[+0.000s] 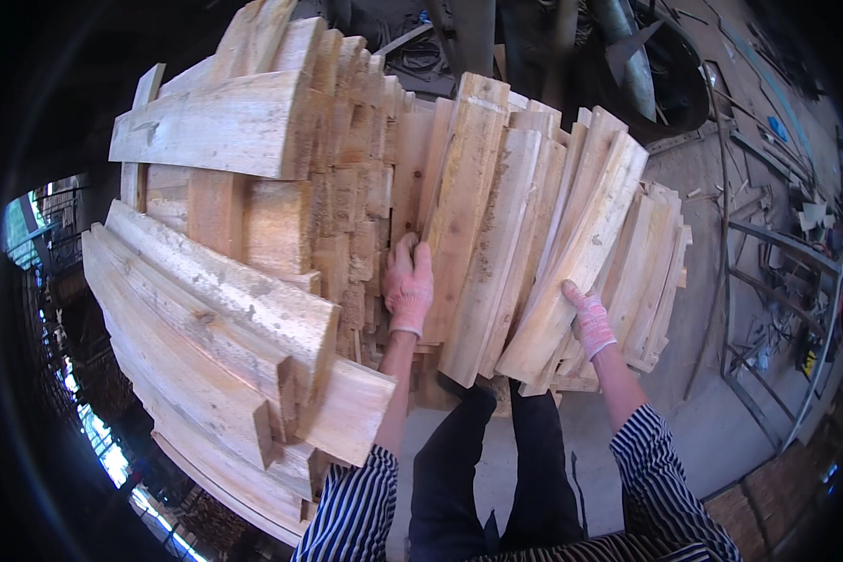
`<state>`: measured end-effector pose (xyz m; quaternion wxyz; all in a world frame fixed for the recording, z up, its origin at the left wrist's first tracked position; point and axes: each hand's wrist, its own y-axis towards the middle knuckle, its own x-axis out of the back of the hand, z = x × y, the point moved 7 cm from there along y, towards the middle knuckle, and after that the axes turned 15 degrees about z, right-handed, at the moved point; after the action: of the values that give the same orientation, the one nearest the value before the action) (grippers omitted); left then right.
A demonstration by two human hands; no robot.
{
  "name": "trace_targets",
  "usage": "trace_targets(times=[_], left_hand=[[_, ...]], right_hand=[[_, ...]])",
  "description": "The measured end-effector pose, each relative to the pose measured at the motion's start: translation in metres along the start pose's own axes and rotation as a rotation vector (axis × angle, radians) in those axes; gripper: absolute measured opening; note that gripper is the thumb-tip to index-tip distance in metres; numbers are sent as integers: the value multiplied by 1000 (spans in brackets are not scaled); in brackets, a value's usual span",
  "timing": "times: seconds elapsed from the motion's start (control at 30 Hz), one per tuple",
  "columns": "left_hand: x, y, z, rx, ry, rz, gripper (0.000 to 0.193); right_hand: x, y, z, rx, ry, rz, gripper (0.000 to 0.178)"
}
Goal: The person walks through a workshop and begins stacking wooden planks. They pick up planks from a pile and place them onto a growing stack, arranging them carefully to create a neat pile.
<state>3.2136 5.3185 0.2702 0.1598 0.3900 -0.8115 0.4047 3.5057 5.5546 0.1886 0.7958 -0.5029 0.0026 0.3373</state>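
A big stack of pale rough-sawn wooden planks [253, 272] fills the left and middle of the view. Beside it on the right lies a fanned bundle of narrower planks [571, 234]. My left hand [408, 284], in a pink-and-white work glove, grips the left edge of one long plank [459, 206] in that bundle. My right hand [588, 318], gloved the same way, lies against the underside of a plank [585, 244] at the bundle's right side, fingers curled on its edge. Both sleeves are dark with white stripes.
Concrete floor [712, 421] lies below and to the right. A metal frame [777, 281] and scattered scrap stand at the right. Dark machinery [628, 56] is at the top. My dark trousers [496, 468] show under the planks.
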Motion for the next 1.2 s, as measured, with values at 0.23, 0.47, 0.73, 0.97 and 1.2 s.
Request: trace_targets(times=[0.23,0.47,0.73,0.97,1.2], left_hand=[[-18,-138,70,374,-94,-195,68],[-82,-201,-81,-80,-8,536,142],[-47,-261,-87,292,-84,790,145],[-5,-309,-104,60,-550,797,129],[18,-357,-44,84,-496,850,137]], right_hand=[[-6,-6,6,87,-214,-107,72],[-59,-86,44,189,-442,-240,80],[-139,-189,43,401,-336,21,70],[-133,-157,-14,14,255,768,63],[-190,-230,-8,51,-123,472,99]])
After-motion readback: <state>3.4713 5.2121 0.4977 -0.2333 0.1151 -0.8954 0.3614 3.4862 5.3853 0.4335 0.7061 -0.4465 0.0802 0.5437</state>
